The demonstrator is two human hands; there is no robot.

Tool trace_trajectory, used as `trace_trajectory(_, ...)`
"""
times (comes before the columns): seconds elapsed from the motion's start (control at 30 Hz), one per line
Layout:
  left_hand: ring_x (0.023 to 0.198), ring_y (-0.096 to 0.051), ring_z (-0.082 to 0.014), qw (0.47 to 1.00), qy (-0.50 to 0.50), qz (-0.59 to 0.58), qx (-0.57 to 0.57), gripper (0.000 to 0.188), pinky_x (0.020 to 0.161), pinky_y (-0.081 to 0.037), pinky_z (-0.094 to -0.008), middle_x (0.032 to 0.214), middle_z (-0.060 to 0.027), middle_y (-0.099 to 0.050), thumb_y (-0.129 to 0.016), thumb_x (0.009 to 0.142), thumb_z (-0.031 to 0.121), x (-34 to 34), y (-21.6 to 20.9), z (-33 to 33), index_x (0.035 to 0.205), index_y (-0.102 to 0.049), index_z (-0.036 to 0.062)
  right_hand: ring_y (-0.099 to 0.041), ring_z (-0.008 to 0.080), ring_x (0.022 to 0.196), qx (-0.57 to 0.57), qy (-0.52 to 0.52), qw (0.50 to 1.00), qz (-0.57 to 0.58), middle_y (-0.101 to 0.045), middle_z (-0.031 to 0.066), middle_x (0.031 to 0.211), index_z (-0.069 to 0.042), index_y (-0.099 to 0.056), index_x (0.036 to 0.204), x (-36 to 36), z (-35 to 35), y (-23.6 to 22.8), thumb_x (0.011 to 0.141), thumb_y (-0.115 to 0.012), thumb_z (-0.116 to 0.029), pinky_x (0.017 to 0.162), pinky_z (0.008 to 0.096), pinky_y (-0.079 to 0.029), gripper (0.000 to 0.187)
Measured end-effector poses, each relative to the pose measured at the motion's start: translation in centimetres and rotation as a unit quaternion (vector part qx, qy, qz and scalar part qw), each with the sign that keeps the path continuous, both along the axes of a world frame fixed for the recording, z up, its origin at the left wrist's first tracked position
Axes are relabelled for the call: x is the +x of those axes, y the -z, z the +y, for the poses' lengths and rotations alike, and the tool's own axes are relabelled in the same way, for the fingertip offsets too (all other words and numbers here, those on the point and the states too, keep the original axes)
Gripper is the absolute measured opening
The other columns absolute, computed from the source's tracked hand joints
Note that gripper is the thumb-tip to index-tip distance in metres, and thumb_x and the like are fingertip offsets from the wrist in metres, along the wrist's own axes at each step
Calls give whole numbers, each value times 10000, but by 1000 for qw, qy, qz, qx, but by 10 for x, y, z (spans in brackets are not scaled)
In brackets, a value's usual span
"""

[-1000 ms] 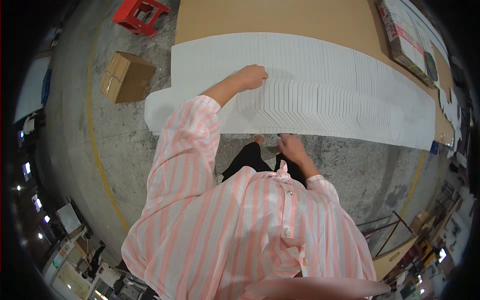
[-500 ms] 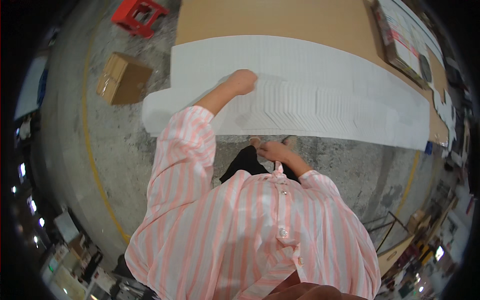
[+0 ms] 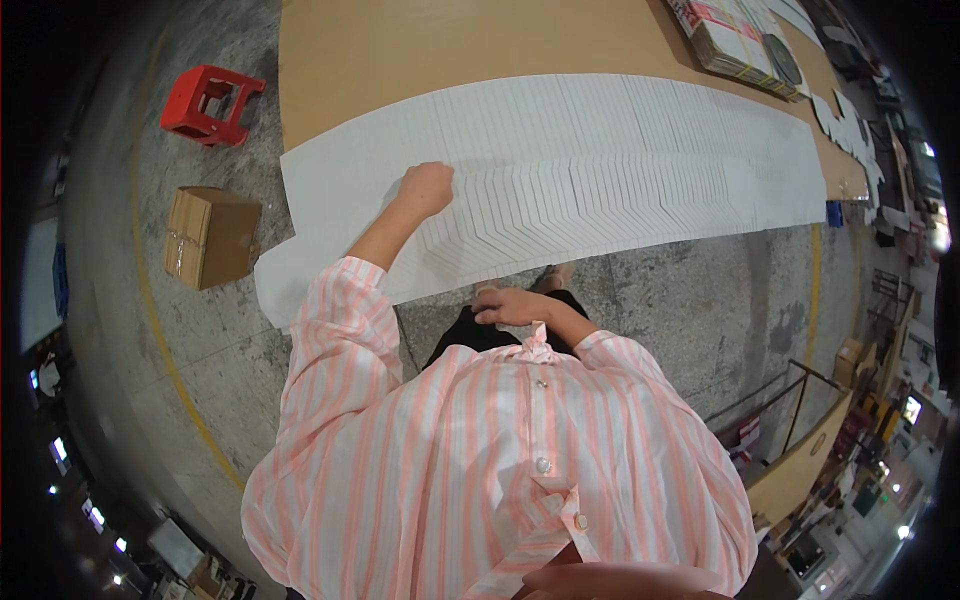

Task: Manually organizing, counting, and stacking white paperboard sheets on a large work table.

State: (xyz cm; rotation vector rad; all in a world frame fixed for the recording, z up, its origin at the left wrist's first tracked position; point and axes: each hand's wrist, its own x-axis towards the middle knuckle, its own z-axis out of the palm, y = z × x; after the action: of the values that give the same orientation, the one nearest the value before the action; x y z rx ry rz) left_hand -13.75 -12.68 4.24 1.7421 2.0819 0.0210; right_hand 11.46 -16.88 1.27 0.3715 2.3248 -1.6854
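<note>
A long row of thin white sheets (image 3: 600, 130), overlapping like fanned cards, lies along the near side of a brown table. My left hand (image 3: 427, 188) is closed in a fist and rests on the sheets toward the row's left end. Its fingertips are turned under, so whether it pinches anything is hidden. In front of my waist, over my dark trousers, hangs my right hand (image 3: 512, 306). Its thumb and fingers are loosely apart, with nothing seen in them, and it is away from the sheets.
The brown tabletop (image 3: 470, 40) extends behind the sheets. A strapped flat bundle (image 3: 735, 45) sits at its far right, near white cut pieces (image 3: 850, 130). On the concrete floor at left stand a red plastic stool (image 3: 205, 105) and a taped cardboard box (image 3: 212, 238).
The whole view has turned, shifting the table and stool leftward in the picture. My left fist stays on the sheets near the left end. My right hand's fingers show more plainly now.
</note>
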Motion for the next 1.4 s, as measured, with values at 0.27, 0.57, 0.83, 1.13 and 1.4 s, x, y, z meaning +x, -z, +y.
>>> trace_trajectory(0.27,890,-571,-317,908,-69,-386,145,253,784,-447,-365,966,-173,-604,-491,788,133,105,2,81,984,-603,18,-589,152,708,-155,343,918,-124,-606,79,714,15,-614,807,88,64,-36,840,-500,-269,642,285,-457,307)
trace_trajectory(0.57,840,-573,-342,982,-34,-158,102,270,761,-453,-390,884,-158,-623,-486,759,168,117,30,110,962,-624,54,-575,114,718,-186,516,833,-72,-619,35,774,-17,-606,842,147,89,-57,858,-493,-227,658,246,-448,239)
trace_trajectory(0.83,492,-539,-127,883,-219,-413,-38,156,438,-426,-259,621,-63,-579,-590,703,120,111,17,118,809,-600,6,-539,216,902,159,534,830,3,-581,109,979,-16,-561,978,165,153,-34,815,-537,-221,771,335,-419,263)
trace_trajectory(1.13,537,-561,-147,897,-173,-406,-4,166,503,-439,-271,648,-63,-583,-624,677,130,116,45,118,794,-592,17,-233,322,1268,481,432,752,-131,-283,151,1357,-75,-354,1278,172,175,0,790,-554,-285,1002,509,-191,568)
trace_trajectory(1.4,514,-475,-85,936,-119,-331,-14,153,468,-399,-243,609,-2,-479,-623,737,118,117,28,119,821,-554,10,-216,316,1280,484,430,750,-137,-267,147,1372,-85,-338,1293,172,175,3,805,-528,-308,1006,508,-186,569)
